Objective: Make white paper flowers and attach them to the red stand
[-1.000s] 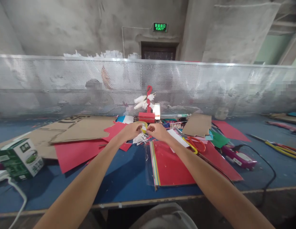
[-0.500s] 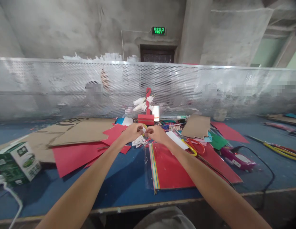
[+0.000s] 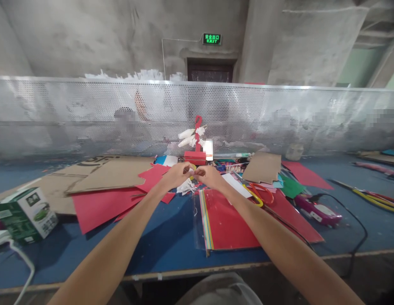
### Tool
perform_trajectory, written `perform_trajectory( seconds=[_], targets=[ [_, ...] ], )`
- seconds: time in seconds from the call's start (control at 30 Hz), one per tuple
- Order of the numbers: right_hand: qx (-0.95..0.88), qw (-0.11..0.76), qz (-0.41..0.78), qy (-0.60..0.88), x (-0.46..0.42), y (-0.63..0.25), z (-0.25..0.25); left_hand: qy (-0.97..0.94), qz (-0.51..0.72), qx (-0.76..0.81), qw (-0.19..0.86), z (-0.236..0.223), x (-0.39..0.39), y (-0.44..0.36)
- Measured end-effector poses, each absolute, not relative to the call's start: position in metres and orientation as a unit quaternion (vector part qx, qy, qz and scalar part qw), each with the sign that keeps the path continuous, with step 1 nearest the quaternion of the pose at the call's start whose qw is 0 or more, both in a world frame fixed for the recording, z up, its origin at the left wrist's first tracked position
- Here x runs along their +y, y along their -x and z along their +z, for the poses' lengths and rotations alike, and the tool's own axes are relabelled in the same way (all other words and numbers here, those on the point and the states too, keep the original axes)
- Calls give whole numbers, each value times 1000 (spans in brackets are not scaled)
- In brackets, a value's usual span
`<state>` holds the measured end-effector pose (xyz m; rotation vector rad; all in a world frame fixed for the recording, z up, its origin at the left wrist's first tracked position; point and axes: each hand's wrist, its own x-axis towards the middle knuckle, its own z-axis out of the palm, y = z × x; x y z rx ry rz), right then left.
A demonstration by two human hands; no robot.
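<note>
My left hand (image 3: 179, 173) and my right hand (image 3: 208, 175) meet fingertip to fingertip over the middle of the table. Both are closed in a pinch on a small white piece of paper (image 3: 191, 172), mostly covered by the fingers. White paper strips (image 3: 186, 187) lie just below my left hand. Right behind the hands stands a red paper box (image 3: 195, 158) with a red upright strip (image 3: 198, 123) and white paper flowers (image 3: 186, 137) on it. Beside it is a small white lit screen (image 3: 209, 149), partly blurred out.
Cardboard (image 3: 104, 176) and red paper (image 3: 104, 207) spread to the left, near a green-and-white carton (image 3: 27, 215). A pack of coloured paper (image 3: 231, 224), scissors (image 3: 257, 196), a purple device (image 3: 317, 209) with a black cable and larger scissors (image 3: 371, 197) lie right. A perforated metal screen (image 3: 257, 114) stands behind.
Between my fingertips the white piece has turned and now shows less. Both hands stay in nearly the same place, and the view has shifted slightly.
</note>
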<state>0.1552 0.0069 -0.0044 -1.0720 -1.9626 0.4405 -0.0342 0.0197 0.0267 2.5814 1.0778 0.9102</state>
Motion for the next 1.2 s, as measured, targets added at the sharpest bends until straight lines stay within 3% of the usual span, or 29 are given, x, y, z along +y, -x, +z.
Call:
perform_trajectory(
  seconds=[0.37,0.77,1.2],
  targets=[
    [-654,519,412,364,4,-152,-5,-850,357,352,160,31,19,33],
    [-673,516,328,416,12,-163,-5,-868,120,480,49,21,23,53],
    [-699,502,308,405,15,-164,-9,-870,86,486,24,23,17,48]
  ],
)
